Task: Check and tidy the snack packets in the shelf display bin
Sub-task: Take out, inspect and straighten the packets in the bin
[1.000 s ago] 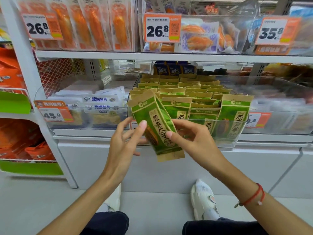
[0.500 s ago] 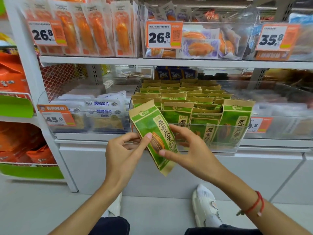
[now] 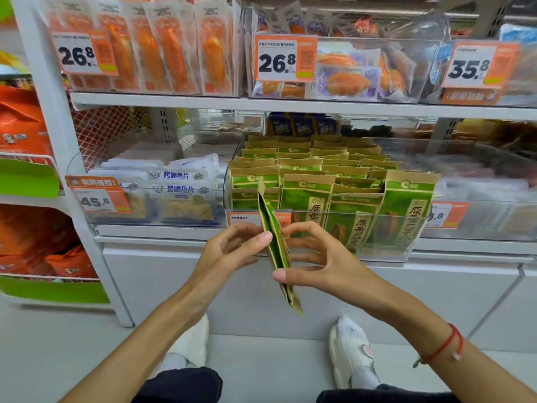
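Note:
A green and tan snack packet hangs edge-on to me in front of the shelf, held between both hands. My left hand pinches its left face with thumb and fingertips. My right hand grips it from the right, thumb low on the packet. Behind them a clear display bin holds several rows of the same green packets, standing upright.
To the left a clear bin of white fish-slice packets carries a 45.8 tag. The upper shelf holds orange snack packs with 26.8 and 35.8 tags. Orange bags fill the left rack. My white shoes stand on the grey floor.
The packet has been turned from face-on to edge-on between my hands and brought a little lower. Both hands stayed on it.

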Available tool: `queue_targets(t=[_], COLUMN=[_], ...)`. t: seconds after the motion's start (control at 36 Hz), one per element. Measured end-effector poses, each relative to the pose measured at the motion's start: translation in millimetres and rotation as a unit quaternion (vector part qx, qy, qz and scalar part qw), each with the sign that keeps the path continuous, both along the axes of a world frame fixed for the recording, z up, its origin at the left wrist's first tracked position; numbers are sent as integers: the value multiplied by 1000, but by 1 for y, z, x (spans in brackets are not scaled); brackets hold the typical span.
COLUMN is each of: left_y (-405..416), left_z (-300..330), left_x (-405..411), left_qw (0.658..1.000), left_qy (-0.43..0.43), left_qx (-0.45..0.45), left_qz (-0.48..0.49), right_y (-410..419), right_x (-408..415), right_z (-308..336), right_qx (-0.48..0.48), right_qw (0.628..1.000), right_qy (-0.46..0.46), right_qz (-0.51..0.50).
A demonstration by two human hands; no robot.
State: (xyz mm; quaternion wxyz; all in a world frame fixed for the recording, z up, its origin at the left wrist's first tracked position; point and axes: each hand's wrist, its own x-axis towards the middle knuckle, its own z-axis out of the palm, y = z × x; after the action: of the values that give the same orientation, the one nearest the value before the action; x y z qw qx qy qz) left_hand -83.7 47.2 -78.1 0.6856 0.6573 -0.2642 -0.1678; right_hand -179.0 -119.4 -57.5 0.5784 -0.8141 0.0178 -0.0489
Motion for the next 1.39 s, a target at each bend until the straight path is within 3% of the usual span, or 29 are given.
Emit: queue_targets(t=[0.17, 0.31, 0.44, 0.67, 0.89, 1.14, 1.39], left_y=[2, 1, -2, -3, -7, -4, -6], left_z=[-1, -6, -13, -11, -10, 0, 1], left_x=[3, 6, 1, -1, -3, -6, -7], left_qw=[999, 996, 985, 985, 989, 986, 981], left_qy=[24, -64, -118, -117, -95, -66, -78], left_qx=[-28, 44, 105, 111, 94, -62, -87], left_qz=[18, 52, 67, 65, 67, 140, 156], right_y=[-2, 3, -1, -5, -5, 3, 1], right_x=[0, 6, 7, 5, 5, 0, -1], right_z=[2, 4, 2, 2, 2, 6, 9], right_qx=[-41, -51, -19, 63, 80, -43, -72], right_qw=[998, 992, 989, 991, 988, 988, 984], right_qy=[-24, -111, -124, -102, -109, -149, -162], right_qz=[36, -43, -75, -60, -68, 3, -1])
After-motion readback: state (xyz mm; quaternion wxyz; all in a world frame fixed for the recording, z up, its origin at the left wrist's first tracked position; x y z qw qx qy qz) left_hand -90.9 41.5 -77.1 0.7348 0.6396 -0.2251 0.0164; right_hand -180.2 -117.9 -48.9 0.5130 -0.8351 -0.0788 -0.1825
